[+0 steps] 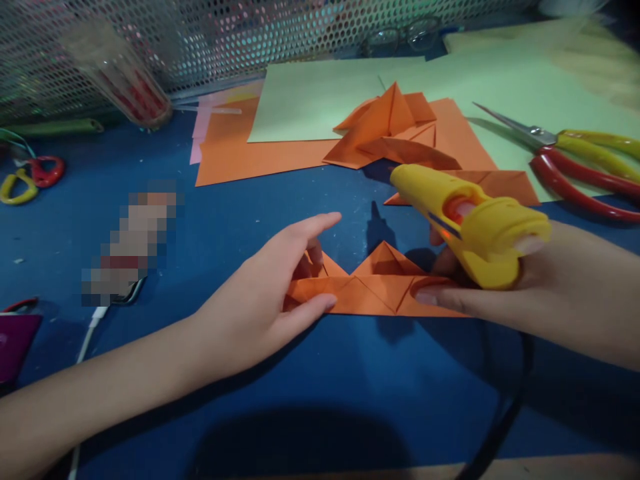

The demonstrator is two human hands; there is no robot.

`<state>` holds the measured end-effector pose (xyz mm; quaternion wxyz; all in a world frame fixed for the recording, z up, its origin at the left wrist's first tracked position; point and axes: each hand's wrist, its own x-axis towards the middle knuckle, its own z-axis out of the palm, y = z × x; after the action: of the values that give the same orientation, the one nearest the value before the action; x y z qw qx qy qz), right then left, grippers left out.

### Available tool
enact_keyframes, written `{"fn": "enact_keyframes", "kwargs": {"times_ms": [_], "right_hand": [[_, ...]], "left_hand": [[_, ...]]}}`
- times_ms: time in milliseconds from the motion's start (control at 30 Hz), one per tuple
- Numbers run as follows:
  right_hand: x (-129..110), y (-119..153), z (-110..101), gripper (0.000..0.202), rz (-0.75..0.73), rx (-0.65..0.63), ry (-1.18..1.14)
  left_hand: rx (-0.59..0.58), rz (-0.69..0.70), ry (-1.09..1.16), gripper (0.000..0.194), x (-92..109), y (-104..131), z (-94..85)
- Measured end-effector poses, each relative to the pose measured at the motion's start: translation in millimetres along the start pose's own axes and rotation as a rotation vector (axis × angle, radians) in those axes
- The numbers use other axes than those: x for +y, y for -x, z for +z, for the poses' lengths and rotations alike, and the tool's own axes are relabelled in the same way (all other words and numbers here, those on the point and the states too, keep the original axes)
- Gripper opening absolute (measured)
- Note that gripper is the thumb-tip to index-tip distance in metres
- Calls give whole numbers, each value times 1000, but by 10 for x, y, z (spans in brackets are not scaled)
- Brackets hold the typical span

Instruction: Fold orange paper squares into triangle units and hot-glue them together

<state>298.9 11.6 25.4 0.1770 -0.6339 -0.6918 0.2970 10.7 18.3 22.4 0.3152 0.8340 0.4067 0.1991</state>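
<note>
A folded strip of orange paper (370, 293) with pointed peaks lies on the blue table in front of me. My left hand (280, 287) holds its left end, thumb in front and curled fingers behind, with the index finger stretched out above. In my right hand (480, 280) is a yellow hot glue gun (470, 213), its nozzle pointing to the upper left and a small red light glowing. The right thumb also presses on the right end of the strip. The gun hides most of the right fingers. Beyond the nozzle sits another folded orange paper piece (395, 127).
Scissors (545, 140) with red and yellow handles lie right, on pale green sheets (340, 87). Orange sheets (225, 147) are beneath. A clear jar (125, 87) stands back left by a perforated metal panel (225, 40). A pixelated object (135, 240) with a white cable lies left.
</note>
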Motion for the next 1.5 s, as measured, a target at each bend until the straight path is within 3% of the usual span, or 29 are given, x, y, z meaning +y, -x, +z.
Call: {"fn": "enact_keyframes", "kwargs": {"times_ms": [167, 433, 733, 933, 1033, 1167, 1300, 1367, 1500], "right_hand": [[-19, 3, -2, 91, 34, -2, 47], [-2, -18, 7, 86, 67, -12, 86], [-11, 6, -7, 72, 107, -39, 72], [-25, -17, 18, 69, 142, -45, 53], [-40, -30, 29, 67, 159, -28, 58], [-65, -13, 25, 61, 164, -11, 48], [-69, 1, 19, 62, 149, 0, 30], [-68, -4, 21, 60, 126, 6, 32], [-65, -24, 35, 58, 108, 12, 33]], "left_hand": [[-38, -52, -59, 39, 3, 0, -73], [-64, -85, -259, 21, 184, 6, -267], [-246, -233, -250, 41, 130, -4, -271], [-235, -267, -255, 53, 59, -33, -202], [-120, -121, -303, 46, 5, -41, -125], [38, 303, -403, 20, 13, -52, -25], [20, 639, -545, 37, 74, -16, 38], [20, 720, -590, 41, 97, 11, 51], [16, 738, -654, 47, 122, 52, 66]]}}
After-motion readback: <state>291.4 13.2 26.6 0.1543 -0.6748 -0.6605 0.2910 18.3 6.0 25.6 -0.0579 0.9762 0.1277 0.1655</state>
